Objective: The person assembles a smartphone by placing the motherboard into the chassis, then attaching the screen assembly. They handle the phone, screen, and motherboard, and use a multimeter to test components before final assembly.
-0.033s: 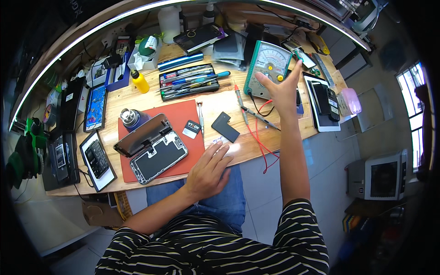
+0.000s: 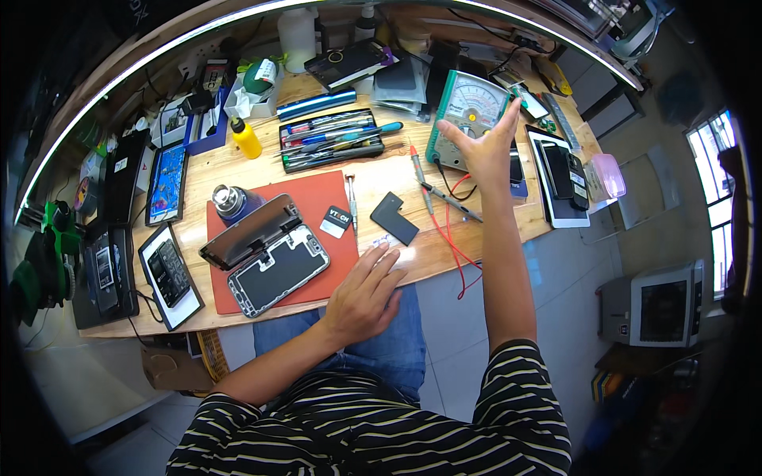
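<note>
Right hand (image 2: 486, 156): 1, thumb and fingers spread wide apart over the green-edged analog multimeter (image 2: 475, 99), which stands tilted at the right rear of the wooden workbench (image 2: 389, 176); contact cannot be told. Left hand (image 2: 361, 297): 1, palm down at the front edge, fingers extended, grasping nothing. Test probes: 2, 1 red (image 2: 417, 168) and 1 black (image 2: 451, 201), crossing in front of the meter. Black L-shaped piece (image 2: 394, 218): 1, just beyond the left fingertips. Opened phone (image 2: 278, 274): 1 (screen half raised), on a red mat (image 2: 327, 190). Slim screwdriver (image 2: 352, 208): 1, along the mat's right edge.
</note>
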Action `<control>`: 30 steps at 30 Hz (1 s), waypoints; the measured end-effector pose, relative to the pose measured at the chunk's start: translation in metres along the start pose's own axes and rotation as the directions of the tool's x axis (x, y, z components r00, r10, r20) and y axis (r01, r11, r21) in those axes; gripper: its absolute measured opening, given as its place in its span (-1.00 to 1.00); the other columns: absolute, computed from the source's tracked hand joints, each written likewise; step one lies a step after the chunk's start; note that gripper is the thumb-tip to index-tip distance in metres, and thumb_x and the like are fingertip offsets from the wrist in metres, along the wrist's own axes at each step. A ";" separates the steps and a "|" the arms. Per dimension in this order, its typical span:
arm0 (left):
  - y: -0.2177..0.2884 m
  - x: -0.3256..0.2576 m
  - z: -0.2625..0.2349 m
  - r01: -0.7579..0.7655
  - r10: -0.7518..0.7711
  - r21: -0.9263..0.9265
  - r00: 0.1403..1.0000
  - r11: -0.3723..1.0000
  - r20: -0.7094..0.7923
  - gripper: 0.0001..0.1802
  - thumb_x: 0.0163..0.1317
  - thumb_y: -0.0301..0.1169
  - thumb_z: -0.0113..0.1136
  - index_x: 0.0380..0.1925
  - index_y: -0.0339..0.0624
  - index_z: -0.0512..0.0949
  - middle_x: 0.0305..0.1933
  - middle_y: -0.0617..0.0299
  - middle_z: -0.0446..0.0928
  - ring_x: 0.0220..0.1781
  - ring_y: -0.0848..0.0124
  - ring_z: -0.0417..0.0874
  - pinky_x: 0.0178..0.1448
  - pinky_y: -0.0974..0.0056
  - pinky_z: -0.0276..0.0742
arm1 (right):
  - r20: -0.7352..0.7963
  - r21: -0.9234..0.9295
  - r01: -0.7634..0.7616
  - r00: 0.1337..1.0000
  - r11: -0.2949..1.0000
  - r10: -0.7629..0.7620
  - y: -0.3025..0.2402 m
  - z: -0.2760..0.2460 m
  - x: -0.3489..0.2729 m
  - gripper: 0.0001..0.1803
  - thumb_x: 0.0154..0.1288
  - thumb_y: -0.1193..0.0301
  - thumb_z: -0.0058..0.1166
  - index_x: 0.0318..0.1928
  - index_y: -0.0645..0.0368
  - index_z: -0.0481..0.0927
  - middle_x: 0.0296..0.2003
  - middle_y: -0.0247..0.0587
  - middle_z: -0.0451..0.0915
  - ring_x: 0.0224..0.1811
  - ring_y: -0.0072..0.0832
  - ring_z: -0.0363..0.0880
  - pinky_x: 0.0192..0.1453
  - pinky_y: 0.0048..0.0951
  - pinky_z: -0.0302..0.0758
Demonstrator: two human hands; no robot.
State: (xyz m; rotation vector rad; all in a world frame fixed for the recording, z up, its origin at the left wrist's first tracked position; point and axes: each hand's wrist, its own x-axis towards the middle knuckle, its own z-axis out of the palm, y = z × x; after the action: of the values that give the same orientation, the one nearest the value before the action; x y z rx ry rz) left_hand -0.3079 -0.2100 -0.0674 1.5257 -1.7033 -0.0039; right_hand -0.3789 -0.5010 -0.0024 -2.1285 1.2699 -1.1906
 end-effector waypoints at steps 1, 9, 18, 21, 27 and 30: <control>0.000 0.000 -0.001 0.002 -0.002 0.006 1.000 1.000 0.011 -0.52 0.14 -0.48 0.41 0.11 -0.31 0.59 0.32 -0.12 0.54 0.43 -0.15 0.50 0.47 -0.07 0.46 | -0.024 -0.101 -0.014 1.000 0.995 0.012 -0.001 0.009 0.002 0.62 -0.09 -0.15 0.62 0.65 0.27 -0.32 0.61 0.39 -0.16 0.63 0.23 0.02 0.62 0.04 0.20; 0.008 0.016 -0.008 0.072 -0.068 -0.010 0.969 0.997 0.235 -0.29 0.20 -0.27 0.44 0.34 -0.23 0.45 0.53 -0.14 0.30 0.60 -0.21 0.21 0.58 -0.19 0.28 | 0.077 -0.062 0.064 0.995 0.996 -0.059 0.014 0.000 0.001 0.58 -0.14 0.08 0.65 0.66 0.22 -0.29 0.48 0.38 0.10 0.52 0.19 0.20 0.58 0.01 0.26; 0.000 0.079 0.029 0.037 -0.101 0.202 0.943 0.979 0.317 -0.31 0.35 -0.14 0.27 0.39 -0.25 0.41 0.54 -0.18 0.30 0.62 -0.18 0.19 0.62 -0.21 0.14 | -0.091 -0.078 0.131 0.986 0.988 -0.138 0.032 -0.047 -0.051 -0.27 0.14 0.46 0.45 0.32 0.31 0.45 0.30 0.11 0.46 0.38 -0.06 0.44 0.46 -0.11 0.39; -0.012 0.096 0.042 0.091 -0.197 0.308 0.922 0.947 0.333 -0.32 0.36 -0.14 0.26 0.39 -0.24 0.42 0.56 -0.15 0.28 0.63 -0.18 0.18 0.63 -0.22 0.11 | 0.071 -0.186 0.196 0.980 0.963 -0.186 0.031 -0.060 -0.093 -0.58 0.17 0.47 0.44 0.04 0.25 0.64 -0.03 -0.05 0.65 0.05 -0.16 0.62 0.20 -0.17 0.49; -0.028 0.096 0.049 0.115 -0.212 0.301 0.926 0.947 0.313 -0.44 0.37 -0.14 0.26 0.30 -0.12 0.51 0.59 -0.18 0.23 0.62 -0.21 0.21 0.60 -0.27 0.14 | 0.227 -0.293 0.165 0.969 0.942 -0.099 0.038 -0.066 -0.117 -0.75 0.26 0.43 0.41 -0.09 0.23 0.72 -0.27 -0.13 0.67 -0.22 -0.24 0.67 -0.07 -0.28 0.55; -0.027 0.089 0.048 0.113 -0.225 0.351 0.928 0.930 0.296 -0.46 0.38 -0.21 0.24 0.30 -0.16 0.48 0.52 -0.28 0.30 0.58 -0.19 0.26 0.58 -0.27 0.16 | 0.236 -0.260 0.166 0.966 0.951 -0.104 0.031 -0.071 -0.113 -0.81 0.37 0.43 0.33 -0.09 0.26 0.71 -0.43 -0.18 0.65 -0.39 -0.35 0.65 -0.25 -0.38 0.54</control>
State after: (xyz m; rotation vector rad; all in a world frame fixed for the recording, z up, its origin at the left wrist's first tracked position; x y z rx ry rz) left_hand -0.3059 -0.3149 -0.0625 2.0144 -1.8945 -0.0764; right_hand -0.4792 -0.4141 -0.0361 -2.5063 1.2686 -0.8338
